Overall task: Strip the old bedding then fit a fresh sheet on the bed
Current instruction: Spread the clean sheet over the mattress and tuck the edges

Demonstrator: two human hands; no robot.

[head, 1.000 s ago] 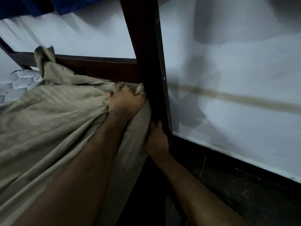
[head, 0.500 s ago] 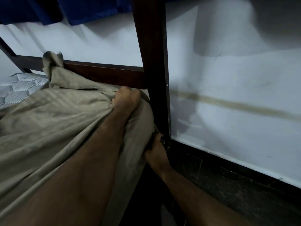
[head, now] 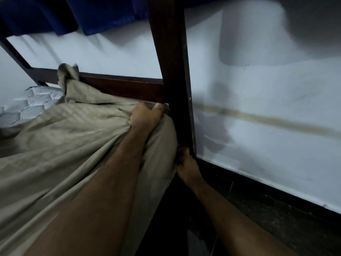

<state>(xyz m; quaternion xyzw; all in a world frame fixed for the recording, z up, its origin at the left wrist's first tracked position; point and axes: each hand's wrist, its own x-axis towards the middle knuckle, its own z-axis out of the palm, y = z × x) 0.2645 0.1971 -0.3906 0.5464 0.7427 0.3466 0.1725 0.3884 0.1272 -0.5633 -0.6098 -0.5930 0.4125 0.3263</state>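
Observation:
A beige sheet lies over the mattress, bunched toward the corner by the dark wooden bedpost. My left hand grips a gathered fold of the sheet on top of that corner, fingers curled into the cloth. Lower down, my right hand holds the sheet's hanging edge beside the post's base; its fingertips are hidden behind cloth and post. A strip of the sheet is draped over the dark bed rail. Bare quilted grey mattress shows at the far left.
A white wall with a tan stripe runs close behind the post. Dark floor lies below the wall's base. Blue cloth hangs from above at the top left.
The left hand has shifted slightly on the corner and its knuckles now show as it bunches the sheet. The right hand stays low by the post, and the view has tilted up a little.

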